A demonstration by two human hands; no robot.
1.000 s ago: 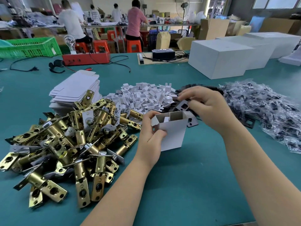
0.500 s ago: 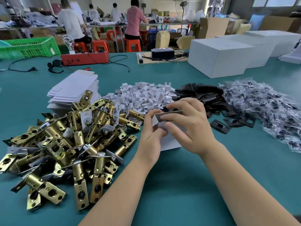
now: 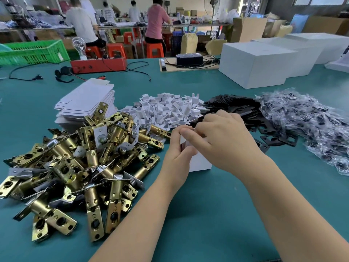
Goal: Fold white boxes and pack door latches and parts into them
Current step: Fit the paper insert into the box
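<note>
A small white box [image 3: 200,163] stands upright on the green table [image 3: 207,214], mostly hidden behind both hands. My left hand [image 3: 176,154] grips its left side, thumb up against the top edge. Over the top of the box lies my right hand [image 3: 224,140], its fingers curled down onto the box's upper flap. A heap of brass door latches [image 3: 75,167] lies to the left. Behind it sits a stack of flat white box blanks [image 3: 86,103]. White cardboard inserts [image 3: 170,110], black strike plates [image 3: 264,127] and bagged parts [image 3: 309,121] lie beyond the hands.
Large white cartons [image 3: 258,61] stand at the back right. A red device [image 3: 98,64] with cables and a green crate [image 3: 34,52] sit at the back left. Several people work at far benches.
My right hand came back from the black plates to the box and now covers its top; the open mouth seen earlier is hidden. The left hand kept its hold.
</note>
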